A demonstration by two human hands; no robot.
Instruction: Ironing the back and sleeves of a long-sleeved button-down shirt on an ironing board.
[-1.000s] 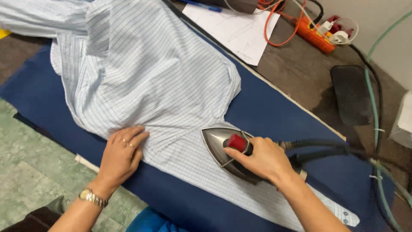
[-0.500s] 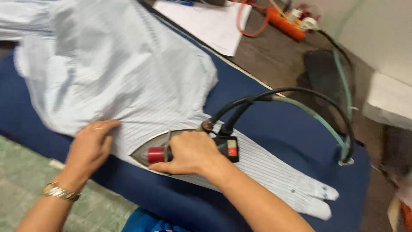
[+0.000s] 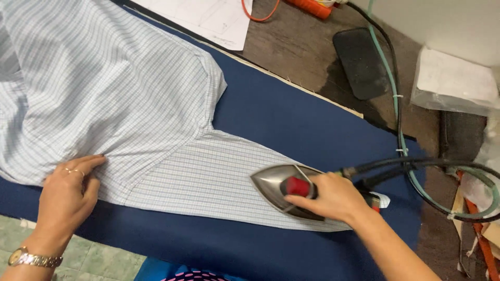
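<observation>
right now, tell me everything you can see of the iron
The silver metal iron with a red knob has a pointed, teardrop-shaped body, tip aimed left. It sits flat on the sleeve of the light blue checked shirt, spread over the dark blue padded ironing surface. The right hand grips its handle from above, hiding the rear. A black hose leads off toward the right.
</observation>
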